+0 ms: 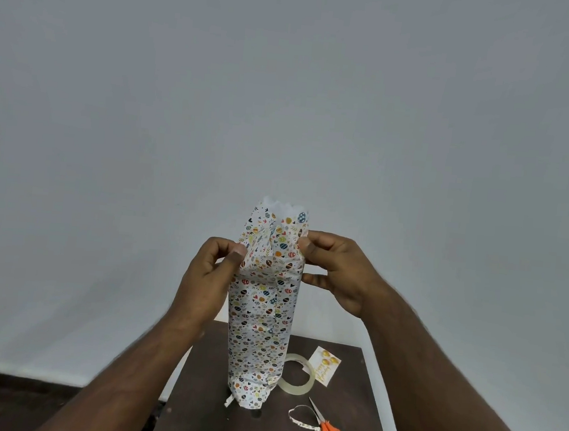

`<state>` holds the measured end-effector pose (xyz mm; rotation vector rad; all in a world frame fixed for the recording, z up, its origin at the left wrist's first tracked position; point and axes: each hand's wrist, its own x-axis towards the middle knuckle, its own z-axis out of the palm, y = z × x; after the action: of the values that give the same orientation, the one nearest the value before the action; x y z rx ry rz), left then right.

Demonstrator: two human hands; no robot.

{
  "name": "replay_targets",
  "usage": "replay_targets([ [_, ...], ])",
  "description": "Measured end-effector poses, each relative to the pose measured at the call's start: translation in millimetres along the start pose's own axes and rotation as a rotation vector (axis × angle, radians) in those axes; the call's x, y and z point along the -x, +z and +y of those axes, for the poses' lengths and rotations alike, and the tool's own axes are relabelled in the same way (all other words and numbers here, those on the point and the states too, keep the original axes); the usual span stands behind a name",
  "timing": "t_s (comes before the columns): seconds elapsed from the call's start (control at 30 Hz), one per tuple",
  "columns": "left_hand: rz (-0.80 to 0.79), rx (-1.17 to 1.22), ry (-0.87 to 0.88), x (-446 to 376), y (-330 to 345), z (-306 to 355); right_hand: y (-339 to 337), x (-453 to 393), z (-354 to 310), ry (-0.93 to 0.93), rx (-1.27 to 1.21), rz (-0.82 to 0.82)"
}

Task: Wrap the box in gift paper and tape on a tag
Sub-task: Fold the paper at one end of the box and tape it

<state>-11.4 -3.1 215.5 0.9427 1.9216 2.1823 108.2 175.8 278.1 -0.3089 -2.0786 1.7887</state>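
A plain grey wall (288,78) fills the background, and a small dark table (198,397) sits below the hands. We find the box (260,323), already sleeved in patterned gift paper (276,235), standing upright on the table between the two hands, its lower end folded shut and its upper end still open and ruffled.

We judge the step in hand to be closing that upper end. To do it well, we would press the side flaps inward against the box, crease each edge sharply, then bring the remaining flaps down flat before taping.

The left hand (211,274) pinches the paper's left edge between thumb and curled fingers. The right hand (335,271) likewise pinches the right edge near the top.

Below the right hand lie the tape roll (298,374), the tag (324,368), orange-handled scissors (329,430) and a paper offcut (299,421), all untouched.
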Motion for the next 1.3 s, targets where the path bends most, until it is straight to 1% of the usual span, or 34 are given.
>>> replay_targets([
  [0.2, -0.002, 0.034, -0.021, -2.3, -0.1, -5.0, 5.5, -2.7, -1.1, -0.021, 0.021, 0.016],
  [0.27, 0.003, 0.033, -0.025, -3.5, -0.2, -6.4, 7.8, -1.9, -1.5, -0.082, 0.032, 0.077],
  [0.37, 0.014, 0.026, -0.037, -4.5, -0.9, -5.8, 11.1, 2.0, 2.3, -0.224, 0.022, 0.184],
  [0.47, 0.023, 0.031, -0.045, -5.4, -1.4, -6.0, 16.7, 11.9, 13.8, -0.324, 0.116, 0.203],
  [0.53, 0.022, 0.035, -0.044, -5.2, -0.8, -6.3, 21.7, 17.8, 20.0, -0.346, 0.166, 0.228],
  [0.67, 0.021, 0.039, -0.04, -4.3, 2.9, -3.8, 32.0, 21.3, 23.2, -0.389, 0.168, 0.288],
  [0.8, 0.024, 0.051, -0.038, -3.6, 2.9, -1.5, 37.0, 22.2, 22.8, -0.443, 0.234, 0.327],
  [0.87, 0.012, 0.047, -0.029, -2.4, 2.1, -1.4, 36.8, 21.4, 25.3, -0.462, 0.252, 0.352],
  [0.97, -0.016, 0.046, -0.019, 0.4, 1.3, -2.1, 35.7, 20.0, 29.6, -0.472, 0.214, 0.37],
  [1.1, -0.092, 0.013, 0.019, 3.4, -1.9, -3.9, 34.3, 21.5, 30.1, -0.427, 0.142, 0.355],
  [1.2, -0.137, -0.005, 0.028, 4.5, -4.5, -4.4, 34.0, 21.6, 28.5, -0.384, 0.16, 0.34],
  [1.3, -0.144, -0.01, 0.028, 5.0, -3.7, -2.7, 32.6, 21.6, 27.4, -0.373, 0.206, 0.324],
])
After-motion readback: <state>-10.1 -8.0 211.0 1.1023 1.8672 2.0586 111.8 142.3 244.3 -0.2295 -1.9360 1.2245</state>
